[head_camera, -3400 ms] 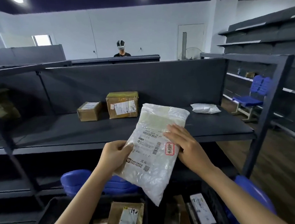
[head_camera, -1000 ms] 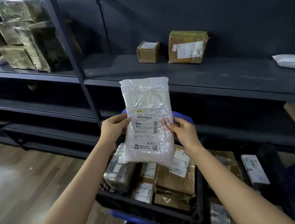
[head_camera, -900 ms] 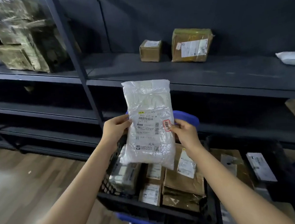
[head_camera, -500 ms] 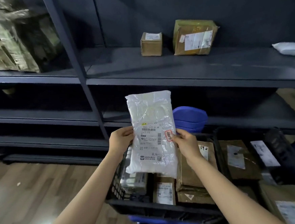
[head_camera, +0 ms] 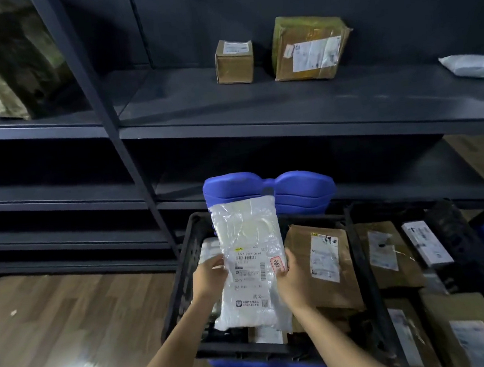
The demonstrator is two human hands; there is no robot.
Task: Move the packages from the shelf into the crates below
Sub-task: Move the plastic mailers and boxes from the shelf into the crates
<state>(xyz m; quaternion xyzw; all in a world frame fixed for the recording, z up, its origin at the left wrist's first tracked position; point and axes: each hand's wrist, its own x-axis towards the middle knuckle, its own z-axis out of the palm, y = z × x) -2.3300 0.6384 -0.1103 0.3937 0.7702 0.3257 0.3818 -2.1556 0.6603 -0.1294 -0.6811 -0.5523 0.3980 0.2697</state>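
While both hands, left (head_camera: 209, 278) and right (head_camera: 293, 285), pinch the bag (head_camera: 251, 258) by its sides, a crate (head_camera: 184, 274) sits directly beneath the grip, boxes (head_camera: 324, 266) just right.

Bare forearms reach up from the bottom edge to lower centre, where the left hand (head_camera: 210, 276) and right hand (head_camera: 294, 282) pinch opposite sides of the white package (head_camera: 249, 240).

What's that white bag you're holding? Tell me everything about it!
The white plastic mailer bag is crinkly and shiny, with a barcode label and a small red-bordered sticker on its front. It is held upright, label facing the camera, over the black crate. The left hand grips its left edge and the right hand its right edge.
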